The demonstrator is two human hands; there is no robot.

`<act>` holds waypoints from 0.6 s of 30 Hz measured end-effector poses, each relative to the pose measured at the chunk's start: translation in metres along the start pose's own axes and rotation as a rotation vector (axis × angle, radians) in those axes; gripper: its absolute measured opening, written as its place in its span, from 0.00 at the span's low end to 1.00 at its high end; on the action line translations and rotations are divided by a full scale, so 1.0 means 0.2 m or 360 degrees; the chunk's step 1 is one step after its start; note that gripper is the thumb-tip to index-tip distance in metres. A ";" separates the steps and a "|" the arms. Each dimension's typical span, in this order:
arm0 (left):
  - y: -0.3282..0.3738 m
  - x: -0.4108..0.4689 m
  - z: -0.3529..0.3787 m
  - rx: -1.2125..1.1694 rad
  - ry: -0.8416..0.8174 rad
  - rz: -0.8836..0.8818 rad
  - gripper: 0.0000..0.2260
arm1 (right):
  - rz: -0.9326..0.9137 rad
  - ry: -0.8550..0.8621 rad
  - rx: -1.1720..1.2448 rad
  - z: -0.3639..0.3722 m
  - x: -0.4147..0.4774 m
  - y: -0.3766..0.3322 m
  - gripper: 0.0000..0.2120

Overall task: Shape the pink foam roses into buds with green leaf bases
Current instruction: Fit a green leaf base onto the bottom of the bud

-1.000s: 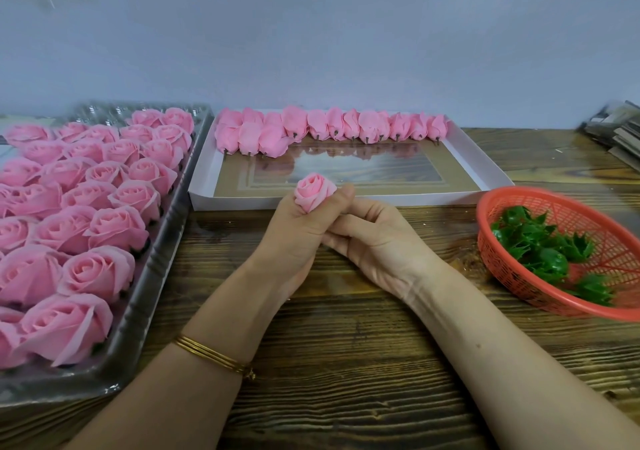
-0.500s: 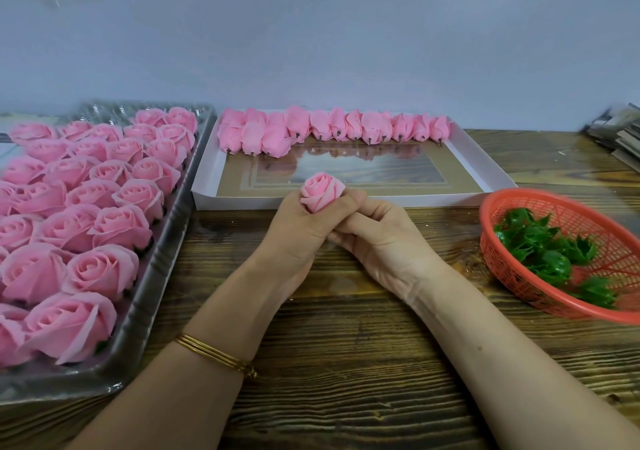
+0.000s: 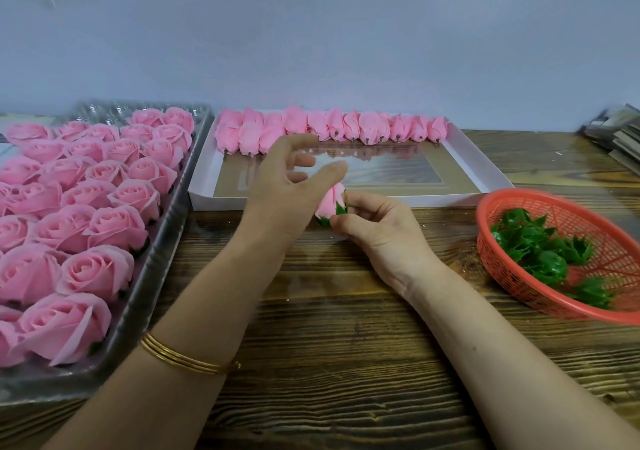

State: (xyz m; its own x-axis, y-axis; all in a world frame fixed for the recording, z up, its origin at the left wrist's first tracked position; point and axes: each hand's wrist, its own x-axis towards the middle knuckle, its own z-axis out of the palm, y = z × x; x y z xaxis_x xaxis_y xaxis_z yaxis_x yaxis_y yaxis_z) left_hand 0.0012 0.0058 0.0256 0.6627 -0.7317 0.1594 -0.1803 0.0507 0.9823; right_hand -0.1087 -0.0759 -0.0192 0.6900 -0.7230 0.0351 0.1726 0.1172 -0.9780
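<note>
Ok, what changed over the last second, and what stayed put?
The left hand let go of the pink foam rose bud and opened its fingers. The right hand now pinches the bud at its green leaf base, tipped sideways. The clear tray of open roses, white box of finished buds and red basket stayed put.

We see a wooden table [image 3: 346, 363] against a grey wall [image 3: 346, 34]. At its far right we make out a blurred stack [image 3: 620, 138].

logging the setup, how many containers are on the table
3: clear plastic tray of open roses, left; white box of finished buds, back centre; orange basket of leaf bases, right. The blurred far-right stack may hide more.
</note>
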 end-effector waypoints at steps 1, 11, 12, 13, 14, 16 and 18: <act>0.01 0.00 0.00 0.0133 -0.0040 0.0031 0.16 | -0.0013 -0.0008 -0.0025 0.00 0.00 0.00 0.15; 0.03 -0.06 0.02 0.1087 -0.0291 0.0144 0.17 | -0.0104 -0.0055 -0.0134 0.03 -0.04 -0.02 0.10; 0.02 -0.06 0.02 0.1113 -0.0299 0.0151 0.16 | -0.0114 -0.0083 -0.0157 0.03 -0.04 -0.02 0.12; 0.02 -0.07 0.03 0.1138 -0.0303 0.0148 0.15 | -0.0121 -0.0108 -0.0171 0.03 -0.04 -0.02 0.12; 0.02 -0.07 0.03 0.1156 -0.0303 0.0135 0.13 | -0.0123 -0.0118 -0.0178 0.04 -0.04 -0.02 0.12; 0.01 -0.07 0.03 0.1173 -0.0301 0.0110 0.11 | -0.0113 -0.0101 -0.0186 0.04 -0.04 -0.01 0.14; 0.01 -0.07 0.03 0.1167 -0.0295 0.0104 0.09 | -0.0113 -0.0088 -0.0191 0.04 -0.04 -0.01 0.14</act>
State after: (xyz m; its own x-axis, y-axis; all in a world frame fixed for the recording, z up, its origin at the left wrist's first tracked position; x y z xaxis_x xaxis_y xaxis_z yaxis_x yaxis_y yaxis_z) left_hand -0.0122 0.0116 0.0240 0.5128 -0.8482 0.1324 -0.6950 -0.3197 0.6439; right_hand -0.1087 -0.0641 -0.0157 0.7171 -0.6877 0.1132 0.1392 -0.0178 -0.9901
